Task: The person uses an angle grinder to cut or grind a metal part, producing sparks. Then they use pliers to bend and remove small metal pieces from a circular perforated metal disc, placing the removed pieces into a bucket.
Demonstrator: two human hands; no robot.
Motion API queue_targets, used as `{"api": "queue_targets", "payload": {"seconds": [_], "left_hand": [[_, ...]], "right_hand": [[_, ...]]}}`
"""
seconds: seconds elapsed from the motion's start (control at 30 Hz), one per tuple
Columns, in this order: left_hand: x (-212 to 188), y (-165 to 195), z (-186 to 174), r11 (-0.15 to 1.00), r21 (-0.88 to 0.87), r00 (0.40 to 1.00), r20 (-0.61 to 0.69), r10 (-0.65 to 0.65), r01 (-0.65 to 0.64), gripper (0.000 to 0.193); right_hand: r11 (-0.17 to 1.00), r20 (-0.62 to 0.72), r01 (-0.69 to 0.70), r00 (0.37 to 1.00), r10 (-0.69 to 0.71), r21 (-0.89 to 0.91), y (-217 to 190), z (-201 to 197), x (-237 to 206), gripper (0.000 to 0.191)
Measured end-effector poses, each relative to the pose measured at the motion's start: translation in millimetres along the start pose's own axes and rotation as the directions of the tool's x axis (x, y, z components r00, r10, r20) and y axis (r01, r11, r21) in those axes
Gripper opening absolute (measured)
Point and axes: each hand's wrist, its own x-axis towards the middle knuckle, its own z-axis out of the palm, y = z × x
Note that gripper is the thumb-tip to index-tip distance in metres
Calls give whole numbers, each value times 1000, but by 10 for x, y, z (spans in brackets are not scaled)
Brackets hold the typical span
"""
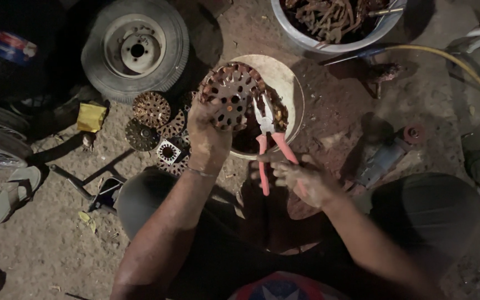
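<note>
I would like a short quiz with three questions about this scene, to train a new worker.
1. True or false: the left hand holds the round rusty perforated metal disc.
2. Which tool does the right hand grip? A) hammer B) red-handled pliers C) saw
3. Fill in: the grey rubber tyre with its metal rim lies on the ____.

Key: 1 true; 2 B; 3 dirt ground.

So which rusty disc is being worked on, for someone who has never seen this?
Start at the pale round bowl in the middle. Over its left rim, the left hand holds a rusty perforated disc, tilted, with red-handled pliers at its edge. The similar discs lie loose on the dirt.
</note>
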Motion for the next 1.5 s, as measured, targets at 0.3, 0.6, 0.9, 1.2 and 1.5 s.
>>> {"api": "queue_targets", "payload": {"seconds": [0.3, 0.6, 0.9, 1.2, 1.5], "left_hand": [[-43, 53, 65, 999, -49, 998, 63, 23, -20, 44], [-16, 35, 68, 994, -93, 989, -131, -69, 57, 47], [-95, 407, 316, 988, 145, 924, 368, -103, 53, 47], [47, -51, 249, 874, 486, 999, -27, 22, -6, 39], [197, -186, -69, 891, 454, 984, -162, 81, 2, 25]], "right_hand": [[972, 158, -172, 977, 146, 163, -78, 63, -32, 51], [926, 199, -120, 979, 50, 357, 78, 116, 83, 47], [883, 35, -119, 993, 116, 455, 276, 236, -56, 37], [583, -698, -527, 710, -98, -618, 586, 30, 263, 35], [15, -550, -589, 745, -377, -808, 532, -27, 227, 13]]}}
